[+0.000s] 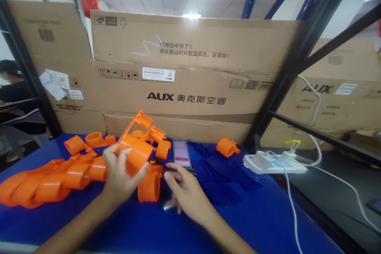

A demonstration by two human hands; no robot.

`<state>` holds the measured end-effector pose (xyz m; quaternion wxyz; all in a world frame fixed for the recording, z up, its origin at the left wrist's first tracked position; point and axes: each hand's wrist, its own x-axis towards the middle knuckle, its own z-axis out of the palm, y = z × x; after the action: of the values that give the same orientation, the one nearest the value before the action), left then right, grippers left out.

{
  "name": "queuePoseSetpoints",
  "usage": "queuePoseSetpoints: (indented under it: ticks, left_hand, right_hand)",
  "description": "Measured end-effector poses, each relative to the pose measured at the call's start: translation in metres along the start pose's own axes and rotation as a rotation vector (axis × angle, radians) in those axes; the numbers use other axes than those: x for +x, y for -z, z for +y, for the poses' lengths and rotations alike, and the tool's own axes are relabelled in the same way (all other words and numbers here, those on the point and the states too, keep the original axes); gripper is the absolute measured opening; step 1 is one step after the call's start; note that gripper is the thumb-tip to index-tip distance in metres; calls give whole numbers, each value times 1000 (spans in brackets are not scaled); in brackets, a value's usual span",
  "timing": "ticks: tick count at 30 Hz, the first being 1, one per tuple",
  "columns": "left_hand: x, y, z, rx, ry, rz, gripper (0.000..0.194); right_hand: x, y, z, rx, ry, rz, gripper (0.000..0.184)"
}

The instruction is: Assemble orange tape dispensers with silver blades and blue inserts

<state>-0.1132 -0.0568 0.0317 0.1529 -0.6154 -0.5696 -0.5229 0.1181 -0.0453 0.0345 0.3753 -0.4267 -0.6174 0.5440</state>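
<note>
My left hand [120,176] is closed around an orange plastic pipe clamp [137,149], lifted a little above the blue table [253,222]. My right hand [186,190] hovers low over the table with its fingers loosely spread and nothing visible in them. It is just in front of a phone [182,154] with a lit screen. A small metallic piece [167,205] lies under its palm edge. Another orange clamp [149,186] stands between the two hands.
A pile of several orange clamps [47,184] lies at the left, one lone orange clamp [228,147] further right. Dark blue plastic pieces [220,174] lie beside the phone. A white power strip [274,162] with chargers sits right. Cardboard boxes [190,75] wall the back.
</note>
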Motion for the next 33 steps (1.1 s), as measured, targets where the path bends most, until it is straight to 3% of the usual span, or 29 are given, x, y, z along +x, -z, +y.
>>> queuePoseSetpoints:
  ticks: [7,11,14,18,22,24,29,33]
  left_hand:
    - [-20,11,51,-145,-25,-194,46]
    - [-27,14,57,-234,30,-258,56]
    - [-36,25,38,-315,104,-238,46]
    - [-52,66,-16,-330,275,-83,25]
    - [-58,105,-76,-314,462,-128,30]
    - [-57,112,-96,-294,501,-251,35]
    - [-54,104,-113,-269,465,-505,38]
    - [-53,98,-123,-98,199,-466,52]
  right_hand:
    - [21,7,-29,488,38,-5,54]
    - [24,12,-32,549,74,100,49]
    - [22,25,-31,533,116,192,47]
    - [18,54,-30,517,161,296,47]
    - [16,75,-28,520,171,340,42]
    - [16,77,-28,519,170,326,40]
    - [19,69,-28,487,139,269,41]
    - [22,65,-27,474,114,224,42]
